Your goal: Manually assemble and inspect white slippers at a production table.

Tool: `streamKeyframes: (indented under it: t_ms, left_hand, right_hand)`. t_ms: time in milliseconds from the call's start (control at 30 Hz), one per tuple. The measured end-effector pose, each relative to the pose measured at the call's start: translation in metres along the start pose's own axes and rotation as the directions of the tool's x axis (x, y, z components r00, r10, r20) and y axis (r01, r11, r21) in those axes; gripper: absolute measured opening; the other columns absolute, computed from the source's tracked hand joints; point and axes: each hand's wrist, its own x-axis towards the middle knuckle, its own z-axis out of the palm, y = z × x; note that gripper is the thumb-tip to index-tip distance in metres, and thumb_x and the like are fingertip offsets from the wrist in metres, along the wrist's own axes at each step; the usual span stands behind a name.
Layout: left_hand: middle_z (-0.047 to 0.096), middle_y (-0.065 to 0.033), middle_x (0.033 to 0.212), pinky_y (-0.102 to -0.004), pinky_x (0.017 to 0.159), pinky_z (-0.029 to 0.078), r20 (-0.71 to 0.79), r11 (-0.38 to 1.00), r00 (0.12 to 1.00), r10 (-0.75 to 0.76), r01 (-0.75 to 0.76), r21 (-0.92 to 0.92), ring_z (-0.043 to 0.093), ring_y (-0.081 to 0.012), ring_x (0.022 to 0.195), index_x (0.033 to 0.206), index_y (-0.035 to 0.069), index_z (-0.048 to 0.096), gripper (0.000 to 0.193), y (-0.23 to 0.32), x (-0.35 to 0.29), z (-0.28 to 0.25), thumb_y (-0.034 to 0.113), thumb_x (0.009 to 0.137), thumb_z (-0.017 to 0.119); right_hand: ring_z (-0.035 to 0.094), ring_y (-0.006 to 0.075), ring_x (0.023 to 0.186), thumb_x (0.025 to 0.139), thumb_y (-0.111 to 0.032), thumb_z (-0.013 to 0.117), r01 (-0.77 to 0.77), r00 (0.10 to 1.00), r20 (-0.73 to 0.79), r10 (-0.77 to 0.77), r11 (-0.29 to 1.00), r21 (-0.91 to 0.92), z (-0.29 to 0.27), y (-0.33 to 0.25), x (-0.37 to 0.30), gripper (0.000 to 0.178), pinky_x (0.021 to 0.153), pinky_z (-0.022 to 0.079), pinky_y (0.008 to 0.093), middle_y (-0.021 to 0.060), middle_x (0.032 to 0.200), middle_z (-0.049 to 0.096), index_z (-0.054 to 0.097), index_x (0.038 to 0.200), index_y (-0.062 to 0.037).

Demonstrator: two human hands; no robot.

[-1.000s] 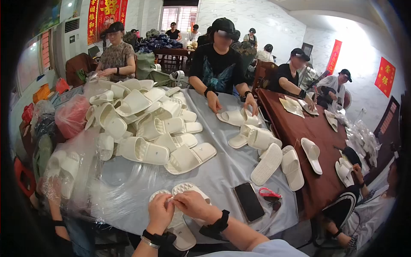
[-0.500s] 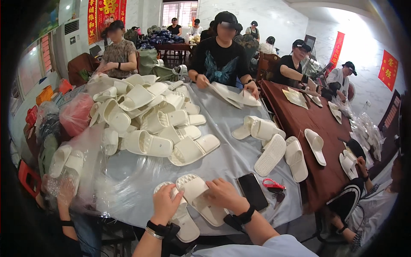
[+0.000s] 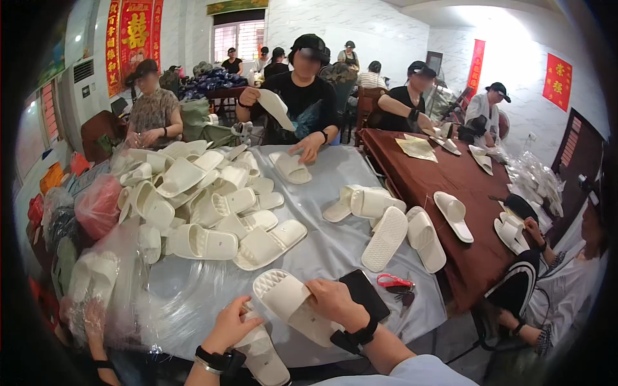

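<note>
My left hand (image 3: 233, 327) grips the strap end of a cream slipper (image 3: 268, 361) at the table's near edge, thumb and fingers around it. Much of that strap is hidden by the hand. My right hand (image 3: 336, 305) holds another cream slipper (image 3: 281, 293) by the side of its quilted strap, the fingertips partly out of sight. This second slipper lies slantwise, toe pointing away to the left, beside the first one. Just past my right hand is a black phone (image 3: 372, 297), partly covered by my wrist.
Slippers are heaped (image 3: 193, 193) at the left, by plastic bags (image 3: 96, 270) and a person's hands. More slippers (image 3: 385, 239) and a red-handled item (image 3: 395, 281) lie right. Across, a co-worker (image 3: 297, 103) holds one slipper, touching another. A brown table (image 3: 412, 180) adjoins.
My left hand and its slipper have shifted down and left, away from the other slipper. The co-worker across has parted two slippers, raising one and laying the other down. The view has shifted.
</note>
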Motion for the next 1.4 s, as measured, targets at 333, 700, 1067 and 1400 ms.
streamKeyframes:
  t_ms: [333,700,1067,1400]
  left_hand:
    - [0.063,-0.0070,0.077,-0.0276,0.066,0.048,-0.014,0.944,1.000,0.024,-0.027,-0.329,0.057,-0.0126,0.069,0.123,-0.003,0.046,0.057,0.018,-0.001,0.006,0.017,0.079,0.077]
    - [0.065,-0.0054,0.087,-0.0288,0.070,0.049,0.253,0.872,0.963,0.095,0.042,-0.487,0.059,-0.0107,0.079,0.109,0.001,0.059,0.028,0.009,0.001,0.013,0.015,0.086,0.067]
    - [0.060,0.0039,0.089,-0.0210,0.069,0.047,0.151,0.798,0.987,0.061,0.042,-0.601,0.055,-0.0038,0.081,0.095,0.007,0.064,0.012,0.022,-0.007,-0.068,0.019,0.093,0.063]
    - [0.064,-0.0065,0.115,-0.0324,0.092,0.047,-0.472,0.415,0.835,0.282,-0.550,-0.725,0.061,-0.0167,0.104,0.119,0.004,0.057,0.034,0.061,0.097,-0.193,0.031,0.099,0.052]
  right_hand:
    - [0.064,0.0335,0.075,0.078,-0.016,0.064,0.037,0.999,0.033,-0.037,0.999,-0.001,-0.019,-0.016,-0.022,0.014,0.063,0.052,0.0435,0.0112,0.079,0.064,0.056,0.086,-0.0075]
    - [0.063,0.0307,0.073,0.070,-0.009,0.065,0.110,0.994,-0.005,-0.111,0.989,-0.097,-0.017,-0.020,-0.010,0.014,0.060,0.051,0.0416,0.0091,0.074,0.060,0.057,0.082,-0.0091]
    - [0.059,0.0268,0.068,0.075,-0.011,0.075,0.007,0.994,-0.108,-0.007,1.000,-0.008,-0.061,-0.005,-0.024,0.026,0.060,0.047,0.0383,0.0093,0.072,0.060,0.063,0.096,-0.0038]
    - [0.058,0.0273,0.061,0.079,-0.013,0.072,-0.064,0.996,-0.073,0.059,0.996,-0.068,-0.061,0.006,-0.034,0.020,0.057,0.047,0.0371,0.0098,0.069,0.058,0.062,0.094,-0.0035]
